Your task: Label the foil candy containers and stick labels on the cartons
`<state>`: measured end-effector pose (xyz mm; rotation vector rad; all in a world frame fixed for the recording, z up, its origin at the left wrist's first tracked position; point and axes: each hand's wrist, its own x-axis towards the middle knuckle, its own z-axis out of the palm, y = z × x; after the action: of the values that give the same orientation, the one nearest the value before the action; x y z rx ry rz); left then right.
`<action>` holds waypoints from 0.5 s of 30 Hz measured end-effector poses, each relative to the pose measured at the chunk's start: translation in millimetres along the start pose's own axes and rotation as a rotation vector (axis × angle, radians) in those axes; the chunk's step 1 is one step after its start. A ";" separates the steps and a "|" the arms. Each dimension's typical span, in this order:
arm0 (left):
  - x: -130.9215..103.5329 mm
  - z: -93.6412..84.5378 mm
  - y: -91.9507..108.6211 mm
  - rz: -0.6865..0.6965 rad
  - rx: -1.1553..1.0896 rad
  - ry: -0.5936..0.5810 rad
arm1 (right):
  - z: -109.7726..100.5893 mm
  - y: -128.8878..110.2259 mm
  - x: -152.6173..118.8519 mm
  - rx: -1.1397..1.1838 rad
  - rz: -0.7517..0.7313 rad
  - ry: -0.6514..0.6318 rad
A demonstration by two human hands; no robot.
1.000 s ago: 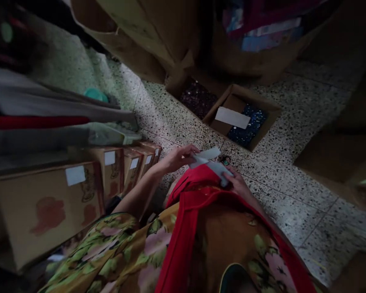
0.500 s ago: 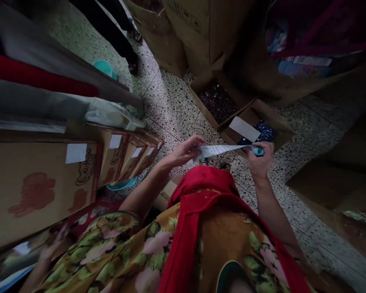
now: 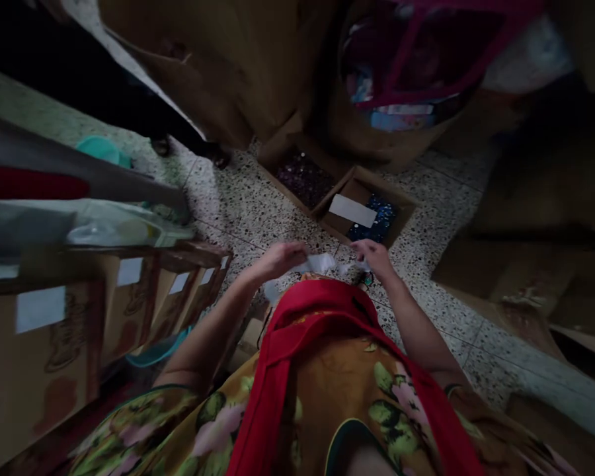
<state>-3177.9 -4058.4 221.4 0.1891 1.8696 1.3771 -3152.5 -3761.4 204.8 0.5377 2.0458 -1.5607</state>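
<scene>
Head view: 2 hands (image 3: 280, 259) (image 3: 374, 254), 1 paper strip (image 3: 322, 264)

The thin white paper strip (image 3: 322, 264) pinched between the left hand (image 3: 280, 258) and the right hand (image 3: 374, 254) looks matt and limp — blur hides any print on it. The red cloth scarf (image 3: 297, 330) is soft and dull, lying over a floral printed fabric garment (image 3: 188, 430) with a slight sheen. The speckled terrazzo floor (image 3: 426, 291) looks hard and smooth, faintly polished. The brown cardboard boxes (image 3: 79, 330) are matt, rough paperboard bearing flat white paper labels (image 3: 39, 309). The open cardboard box (image 3: 364, 208) holds glittering dark blue sequins (image 3: 377, 228) — shiny, grainy.
</scene>
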 end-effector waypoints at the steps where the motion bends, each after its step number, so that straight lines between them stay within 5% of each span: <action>1: 6.6 15.9 8.5 0.023 0.126 -0.038 | -12.1 3.5 -3.3 -0.094 -0.057 -0.023; 5: 41.8 104.1 53.2 0.021 0.415 -0.085 | -62.9 16.7 -25.8 -0.215 -0.262 -0.300; 8: 73.2 176.9 96.4 -0.022 0.474 -0.016 | -111.5 31.7 -48.4 -0.127 -0.208 -0.476; 11: 105.9 236.4 140.5 -0.025 0.461 0.000 | -176.1 48.8 -68.5 -0.046 -0.114 -0.427; 15: 147.0 287.3 184.6 0.016 0.568 -0.122 | -261.4 64.2 -85.4 -0.062 -0.040 -0.374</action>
<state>-3145.7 -3692.4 278.1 0.5583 2.1123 0.7919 -3087.3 -3492.9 263.1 0.1648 1.8190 -1.4854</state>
